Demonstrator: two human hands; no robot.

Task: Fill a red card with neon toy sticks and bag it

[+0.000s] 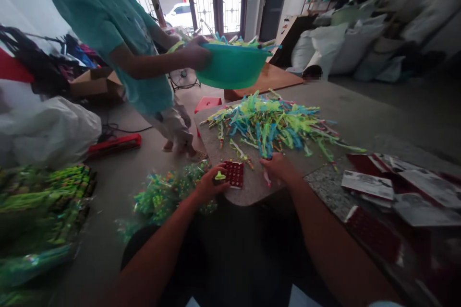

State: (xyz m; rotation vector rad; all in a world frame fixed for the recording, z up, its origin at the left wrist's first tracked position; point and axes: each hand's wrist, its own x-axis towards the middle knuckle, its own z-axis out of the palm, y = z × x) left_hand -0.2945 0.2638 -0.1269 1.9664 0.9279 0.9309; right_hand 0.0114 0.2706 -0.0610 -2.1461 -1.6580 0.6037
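Blue ribboned bundle [265, 141] — gripped in the closed fingers of the right hand [277, 167], blue strands reaching forward past the knuckles, a pink end [267, 178] poking out below the fingers, all above the near part of the grey tabletop [248, 196]. Just ahead of the right fingers and spreading to both sides, a loose heap of yellow-green and blue ribboned sticks [281, 115]; between the two hands, slightly forward of the fingers, a single ribboned stick [241, 152] apart from the heap.

At the left hand [212, 183], thumb and forefinger curved and parted beside the left edge of a dark red dotted card [235, 174]; in the gap between them, a small yellow-green piece [219, 176] — cannot tell whether gripped or merely lying there.

Left of the left fingers and lower, clear-wrapped green bundles [158, 192] on the floor; much farther left, stacked green packs [68, 182]. Right of the right fingers, past the forearm, printed cards [367, 185] on a speckled slab [320, 196].

Well ahead of the left fingers, a co-worker [118, 33] in a teal T-shirt, holding a turquoise basin [234, 64] heaped with ribboned pieces; nearer, a red stool [209, 101]. Far beyond the right fingers, white sacks [317, 48].
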